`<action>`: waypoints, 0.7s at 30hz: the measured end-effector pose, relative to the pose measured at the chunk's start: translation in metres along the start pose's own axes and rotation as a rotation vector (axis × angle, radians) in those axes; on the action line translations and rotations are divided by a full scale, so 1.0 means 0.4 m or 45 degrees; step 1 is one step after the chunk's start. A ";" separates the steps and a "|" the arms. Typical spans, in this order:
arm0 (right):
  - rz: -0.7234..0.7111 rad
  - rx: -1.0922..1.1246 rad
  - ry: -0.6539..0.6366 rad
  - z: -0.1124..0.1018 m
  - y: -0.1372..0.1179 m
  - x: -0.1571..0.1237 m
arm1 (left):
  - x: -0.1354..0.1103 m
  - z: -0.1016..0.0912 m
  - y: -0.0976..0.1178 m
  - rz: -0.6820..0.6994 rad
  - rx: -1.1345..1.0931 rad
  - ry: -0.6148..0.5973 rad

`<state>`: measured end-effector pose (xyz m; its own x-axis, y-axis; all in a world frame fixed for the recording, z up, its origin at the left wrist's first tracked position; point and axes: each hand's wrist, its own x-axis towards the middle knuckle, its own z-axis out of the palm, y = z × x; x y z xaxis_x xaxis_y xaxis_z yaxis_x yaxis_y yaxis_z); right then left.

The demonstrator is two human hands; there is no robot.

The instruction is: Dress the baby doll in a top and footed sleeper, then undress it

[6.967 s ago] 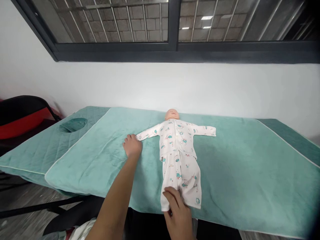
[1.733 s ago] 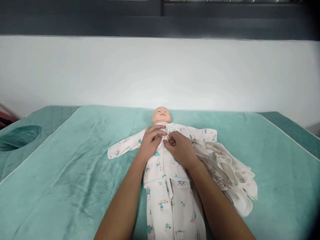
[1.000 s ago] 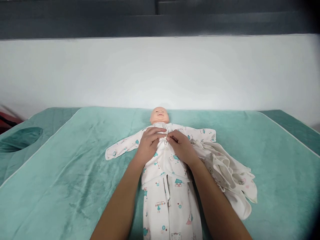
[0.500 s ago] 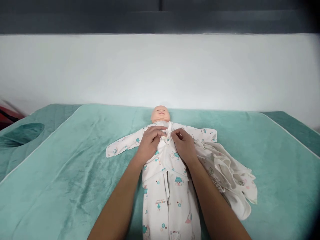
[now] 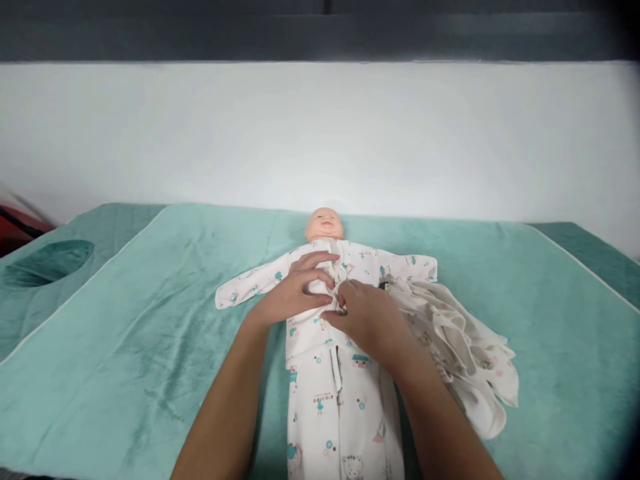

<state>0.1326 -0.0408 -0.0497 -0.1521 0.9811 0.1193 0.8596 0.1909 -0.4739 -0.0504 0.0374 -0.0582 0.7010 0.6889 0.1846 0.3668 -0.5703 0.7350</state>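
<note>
A baby doll [image 5: 324, 225] lies on its back, dressed in a white printed baby shirt [image 5: 306, 333] with both sleeves spread outward. White printed pants [image 5: 320, 427] cover its lower body. My left hand [image 5: 297, 290] rests on the chest from the left, thumb and forefinger curled around the shirt's front edge. From the right, my right hand [image 5: 367, 317] pinches the same front opening, its thumb low and its fingers bent inward. The fingers partly hide the cloth between them.
A crumpled heap of pale printed baby clothes [image 5: 460, 340] lies beside the doll on the right. Everything rests on a teal plush cover [image 5: 125, 333]. A padded oval hole [image 5: 49, 263] is at far left. Behind stands a white wall [image 5: 320, 133].
My hands have moved down the shirt front from near the collar to mid-chest. The right hand has turned inward and come closer to the left. The view has shifted slightly.
</note>
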 end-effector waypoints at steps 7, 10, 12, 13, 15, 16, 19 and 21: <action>-0.151 0.232 -0.083 -0.012 0.034 0.020 | 0.001 0.010 -0.019 0.037 -0.025 0.079; -0.223 0.457 -0.180 -0.031 0.061 0.028 | 0.004 0.017 -0.027 0.076 -0.020 0.135; -0.237 0.554 -0.227 -0.037 0.071 0.031 | 0.006 0.019 -0.029 0.106 -0.006 0.146; -0.235 0.592 -0.246 -0.037 0.074 0.033 | 0.007 0.020 -0.029 0.117 0.001 0.147; -0.215 0.656 -0.254 -0.034 0.077 0.036 | 0.008 0.019 -0.029 0.126 0.009 0.146; -0.197 0.679 -0.232 -0.031 0.078 0.038 | 0.008 0.019 -0.029 0.128 0.011 0.141; -0.160 0.713 -0.128 -0.020 0.079 0.046 | 0.008 0.018 -0.031 0.123 0.006 0.119; -0.142 0.718 -0.076 -0.013 0.081 0.051 | 0.008 0.019 -0.034 0.112 -0.003 0.115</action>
<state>0.1598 -0.0150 -0.0580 -0.2684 0.9510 0.1537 0.4465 0.2642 -0.8549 -0.0485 0.0440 -0.0724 0.6723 0.6740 0.3061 0.3053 -0.6292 0.7148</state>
